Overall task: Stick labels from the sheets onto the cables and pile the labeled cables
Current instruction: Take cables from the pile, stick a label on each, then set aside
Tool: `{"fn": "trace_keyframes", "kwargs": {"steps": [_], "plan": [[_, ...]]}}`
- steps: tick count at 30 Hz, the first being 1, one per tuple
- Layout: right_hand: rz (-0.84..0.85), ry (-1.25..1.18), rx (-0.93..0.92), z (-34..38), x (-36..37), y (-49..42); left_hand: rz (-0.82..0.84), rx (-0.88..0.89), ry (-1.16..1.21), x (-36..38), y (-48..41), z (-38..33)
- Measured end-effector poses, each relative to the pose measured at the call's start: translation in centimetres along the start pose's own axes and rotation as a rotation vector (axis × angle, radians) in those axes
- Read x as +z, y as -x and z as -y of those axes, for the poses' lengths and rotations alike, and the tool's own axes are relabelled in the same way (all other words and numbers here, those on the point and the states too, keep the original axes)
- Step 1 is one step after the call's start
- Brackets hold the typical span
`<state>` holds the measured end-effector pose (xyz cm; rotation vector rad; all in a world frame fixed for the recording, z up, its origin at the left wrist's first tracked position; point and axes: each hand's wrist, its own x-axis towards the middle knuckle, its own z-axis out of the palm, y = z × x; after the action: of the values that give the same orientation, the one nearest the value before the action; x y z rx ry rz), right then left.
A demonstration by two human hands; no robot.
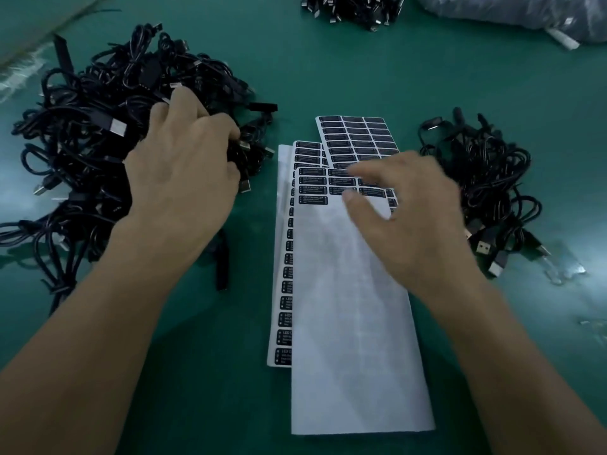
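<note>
matt green table (328, 77), glossy white paper sheets (354, 339), black rubbery cables (82, 126)

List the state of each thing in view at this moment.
Left grip, curled round cables in the left pile.
Right grip, fingers loose over the top sheet, blurred.
Left pile, tangled heap.
Right pile, smaller heap, right of the sheets.
Top sheet, mostly bare, few labels at far end.
Middle sheet, largely covered, label column showing.
Far sheet, full of labels where visible.

The right hand (407, 221), centre right, is blurred; contact with the top label sheet (354, 323) cannot be judged. The fingertips of the left hand (184, 165) are hidden in the left cable pile (75, 133). The upper cable heap (351, 9) is cut by the frame's edge.
</note>
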<state>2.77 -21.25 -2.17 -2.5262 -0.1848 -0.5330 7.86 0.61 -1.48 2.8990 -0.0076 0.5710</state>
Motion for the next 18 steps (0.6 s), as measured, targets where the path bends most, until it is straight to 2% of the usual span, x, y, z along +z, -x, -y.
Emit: {"fn": "trace_keyframes", "kwargs": {"steps": [3,6,8,13,16,18], "plan": [[0.252,0.071,-0.035,-0.6,0.7,0.2,-0.032,0.002,0.054,-0.1,-0.1,0.1],[0.299,0.108,-0.018,-1.0,1.0,0.1,-0.017,0.013,0.166,-0.8,-0.2,0.1],[0.3,0.102,-0.001,-1.2,1.0,0.1,0.1,0.028,0.197,-1.5,-0.3,0.0],[0.263,0.061,-0.003,-1.5,1.3,0.2,0.594,0.153,0.128,-4.1,-1.0,0.8],[0.232,0.044,0.006,-1.5,1.5,0.3,0.746,0.214,0.098,-4.9,-0.8,1.7],[0.217,0.03,0.021,-1.5,1.7,0.4,0.788,0.221,0.107,-4.9,-0.3,1.9]]}}
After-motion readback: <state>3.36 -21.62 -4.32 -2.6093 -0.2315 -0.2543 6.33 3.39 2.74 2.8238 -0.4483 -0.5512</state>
